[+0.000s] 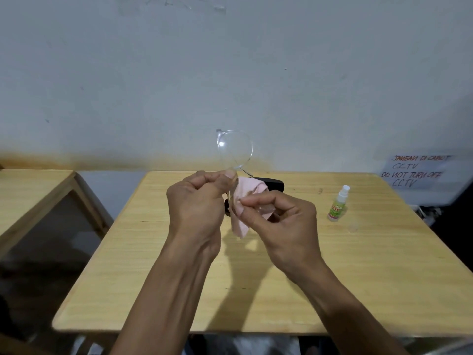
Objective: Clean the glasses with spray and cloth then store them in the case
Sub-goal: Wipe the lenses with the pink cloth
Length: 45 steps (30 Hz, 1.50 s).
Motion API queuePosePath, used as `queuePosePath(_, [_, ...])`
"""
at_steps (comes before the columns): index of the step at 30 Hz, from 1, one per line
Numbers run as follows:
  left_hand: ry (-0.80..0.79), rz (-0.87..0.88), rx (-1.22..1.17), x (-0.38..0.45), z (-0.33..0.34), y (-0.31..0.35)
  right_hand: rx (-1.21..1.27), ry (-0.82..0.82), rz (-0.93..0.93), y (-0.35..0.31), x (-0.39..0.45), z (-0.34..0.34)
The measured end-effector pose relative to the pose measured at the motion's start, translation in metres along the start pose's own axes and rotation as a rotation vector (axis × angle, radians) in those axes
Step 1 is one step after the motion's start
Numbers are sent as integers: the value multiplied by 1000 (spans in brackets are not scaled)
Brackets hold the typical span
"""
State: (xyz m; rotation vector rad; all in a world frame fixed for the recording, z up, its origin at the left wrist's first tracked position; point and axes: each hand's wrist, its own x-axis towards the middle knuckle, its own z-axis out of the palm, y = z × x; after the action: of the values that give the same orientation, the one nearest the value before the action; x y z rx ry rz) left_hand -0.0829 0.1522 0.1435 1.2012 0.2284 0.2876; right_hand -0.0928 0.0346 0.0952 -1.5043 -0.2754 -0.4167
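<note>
The left hand [197,201] pinches the clear-framed, round-lensed glasses [235,149] at about the middle of the frame, thumb and curled fingers closed on it, so that one lens stands up above the knuckles against the pale wall. The frame's long axis runs near vertical: the upper lens is free and in plain sight, while the lower lens hangs below the pinch, between the two hands. That lower lens is where the right hand [284,219] works; its thumb and fingertips are pressed together on the soft pink cleaning cloth [242,201], folded round the lower lens, with a loose tail of cloth hanging beneath. The wiping seems in hand on the lower lens only. To reach the upper one, the cloth hand would likely have to climb past the left thumb, or the left hand turn the frame end for end.

Both hands are held above the middle of the light wooden tabletop [358,278]. Behind them, toward the far edge, lies a dark glasses case [271,185], mostly hidden. The small spray bottle with white cap and green label [338,204] stands toward the far right corner, well apart, nearer the right hand.
</note>
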Motion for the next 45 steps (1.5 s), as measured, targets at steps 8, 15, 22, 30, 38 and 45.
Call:
queuePosePath(8, [-13, 59, 63, -3, 2, 6, 36, 37, -22, -7, 10, -10])
queuePosePath(15, [-32, 78, 45, -5, 5, 7, 40, -12, -69, -5, 13, 0])
queuePosePath(22, [11, 62, 3, 3, 0, 8, -10, -9, -30, 2, 2, 1])
queuePosePath(30, [2, 58, 12, -1, 6, 11, 1, -10, -23, -5, 8, -10])
queuePosePath(38, [21, 44, -2, 0, 6, 11, -15, -91, -85, -6, 10, -9])
queuePosePath(45, [5, 42, -8, -2, 7, 11, -38, -131, -116, -2, 11, -4])
